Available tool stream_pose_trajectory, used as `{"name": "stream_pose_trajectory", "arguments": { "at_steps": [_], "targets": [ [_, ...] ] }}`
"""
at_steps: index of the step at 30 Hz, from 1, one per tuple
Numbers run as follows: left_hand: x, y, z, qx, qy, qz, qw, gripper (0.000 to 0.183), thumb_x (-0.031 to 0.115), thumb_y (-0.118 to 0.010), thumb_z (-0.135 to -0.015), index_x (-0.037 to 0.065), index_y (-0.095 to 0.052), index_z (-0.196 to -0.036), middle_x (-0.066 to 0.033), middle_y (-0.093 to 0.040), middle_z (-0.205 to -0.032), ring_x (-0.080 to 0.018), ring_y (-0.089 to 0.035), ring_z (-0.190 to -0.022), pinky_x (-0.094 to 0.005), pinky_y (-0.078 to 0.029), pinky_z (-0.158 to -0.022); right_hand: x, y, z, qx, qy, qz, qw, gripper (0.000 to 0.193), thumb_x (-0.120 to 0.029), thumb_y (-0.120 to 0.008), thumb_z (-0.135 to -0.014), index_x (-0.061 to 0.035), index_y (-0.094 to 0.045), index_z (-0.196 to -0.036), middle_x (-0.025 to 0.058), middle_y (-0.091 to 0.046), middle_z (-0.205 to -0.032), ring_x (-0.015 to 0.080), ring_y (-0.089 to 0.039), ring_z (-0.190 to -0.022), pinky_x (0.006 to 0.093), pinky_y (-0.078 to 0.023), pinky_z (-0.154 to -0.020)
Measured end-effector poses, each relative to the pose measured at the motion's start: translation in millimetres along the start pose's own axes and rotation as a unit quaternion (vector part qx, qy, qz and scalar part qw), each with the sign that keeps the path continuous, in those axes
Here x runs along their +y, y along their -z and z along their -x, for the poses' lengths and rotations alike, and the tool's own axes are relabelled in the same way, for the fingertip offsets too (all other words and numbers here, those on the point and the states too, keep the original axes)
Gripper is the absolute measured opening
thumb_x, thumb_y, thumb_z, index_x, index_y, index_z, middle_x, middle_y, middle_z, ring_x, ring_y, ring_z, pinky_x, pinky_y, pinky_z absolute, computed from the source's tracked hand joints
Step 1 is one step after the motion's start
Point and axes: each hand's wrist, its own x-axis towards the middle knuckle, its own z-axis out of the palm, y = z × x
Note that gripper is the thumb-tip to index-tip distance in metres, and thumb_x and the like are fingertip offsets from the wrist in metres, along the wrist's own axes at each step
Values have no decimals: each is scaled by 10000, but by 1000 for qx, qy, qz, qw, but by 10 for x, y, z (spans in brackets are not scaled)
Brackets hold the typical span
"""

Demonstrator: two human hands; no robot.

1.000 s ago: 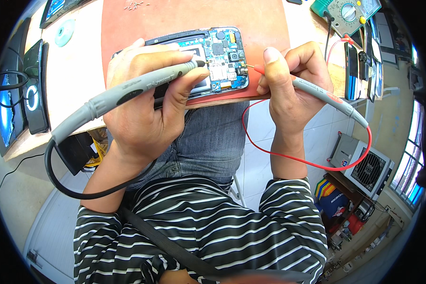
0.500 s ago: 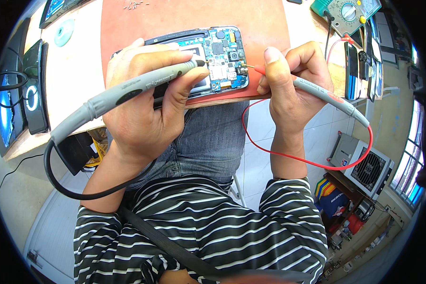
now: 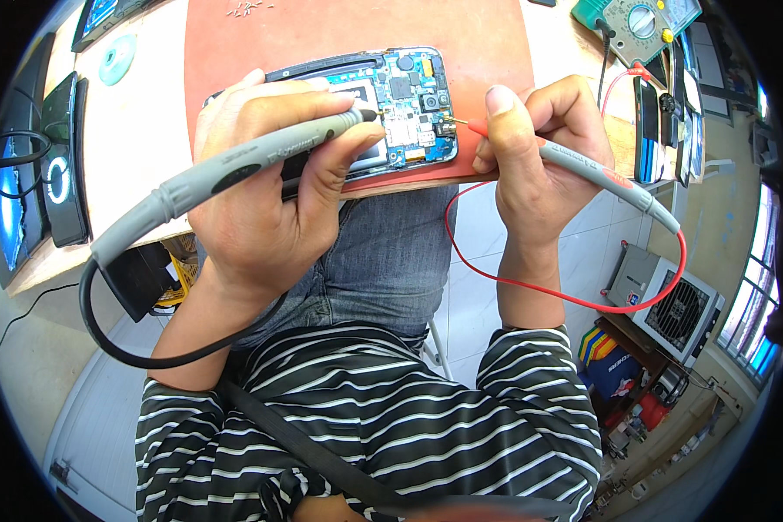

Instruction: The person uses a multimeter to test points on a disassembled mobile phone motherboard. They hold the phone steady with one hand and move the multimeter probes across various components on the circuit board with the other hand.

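Holding both probes almost as a moment ago, you keep the same stance: nothing has really shifted between the earlier views and this one, so the measuring contact seems steady. Your left hand (image 3: 261, 174) is closed around the grey probe with the black lead (image 3: 235, 165), its tip just beyond your thumb, on the circuit board of the opened phone (image 3: 409, 104). Your right hand (image 3: 539, 148) pinches the grey probe with the red lead (image 3: 583, 165); its metal tip reaches past your thumb to the right edge of the board. The phone lies on the orange mat (image 3: 322, 35), between your two grips. The green multimeter (image 3: 635, 22) stands farther out, beyond your right knuckles.
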Motion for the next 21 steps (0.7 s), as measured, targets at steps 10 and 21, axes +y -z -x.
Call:
{"name": "stream_pose_trajectory", "arguments": {
  "at_steps": [10, 21],
  "targets": [
    [-1, 7, 0, -5, 5, 10, 1000, 187, 153, -794, -774, 45, -715, -906, -42, -698, -911, -257, -648, -829, -407, -476, -834, -8, 6, -6, -9, -2, 6, 1000, 257, -40, -680, -892, -54, -466, -751, 7, -521, -582, 45, -504, -444, 180, -423, -413],
    [-2, -3, -1, 2, -6, 3, 1000, 181, 143, -789, -779, 40, -711, -906, -44, -699, -913, -255, -651, -812, -407, -479, -832, -27, -11, 8, 14, -33, -38, 999, 225, 2, -685, -873, -38, -493, -763, -16, -546, -606, -8, -459, -523, 154, -337, -453]
  ]
}}
